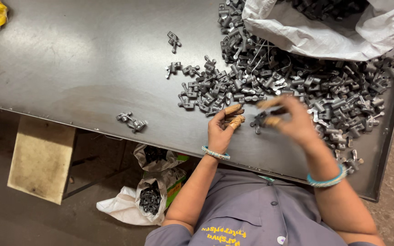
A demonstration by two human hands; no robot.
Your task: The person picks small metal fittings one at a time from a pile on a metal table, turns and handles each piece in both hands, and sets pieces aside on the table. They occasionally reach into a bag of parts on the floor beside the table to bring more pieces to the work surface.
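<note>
Your dull grey steel surface (78, 68) carries a heap of small grey cast metal parts (297, 82) toward its far right corner. Your right hand (292, 120) pinches one dark part (260, 120) near the front edge; your left hand (222, 127) curls closed beside it, whether on something I cannot tell.

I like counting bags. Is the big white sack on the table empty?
No, the white sack lies open at the table's far edge with dark metal parts showing inside its mouth.
</note>
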